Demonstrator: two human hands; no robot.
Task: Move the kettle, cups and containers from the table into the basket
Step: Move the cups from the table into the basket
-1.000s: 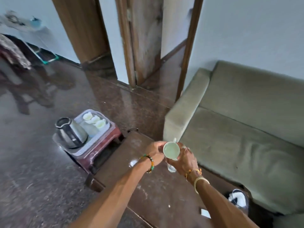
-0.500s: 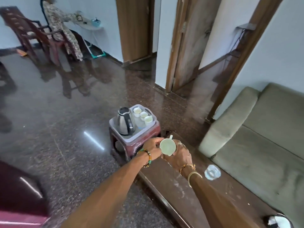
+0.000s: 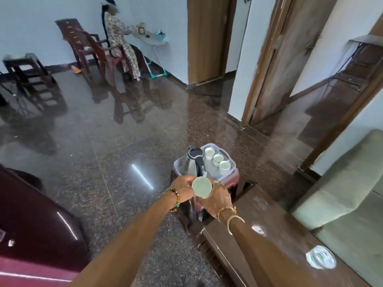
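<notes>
Both hands hold one pale green cup (image 3: 202, 187) just in front of the basket. My left hand (image 3: 185, 188) grips its left side and my right hand (image 3: 217, 196) wraps its right side. The grey plastic basket (image 3: 231, 162) sits on a maroon stool (image 3: 233, 179) at the table's far end. A steel kettle (image 3: 189, 163) with a black handle stands in the basket's left part. Three white cups (image 3: 217, 159) line up in its right part. A clear glass container (image 3: 320, 259) stands on the brown table (image 3: 269, 245) at the lower right.
A green sofa (image 3: 348, 193) runs along the table's right side. A maroon plastic chair (image 3: 37, 230) fills the lower left. Glossy dark floor spreads left of the stool. A person sits on a chair (image 3: 87, 48) at the far wall. Doorways open at the upper right.
My hands have carried the cup away from the table toward the basket; it now hovers at the basket's near edge. My view has swung left and up, showing more of the room.
</notes>
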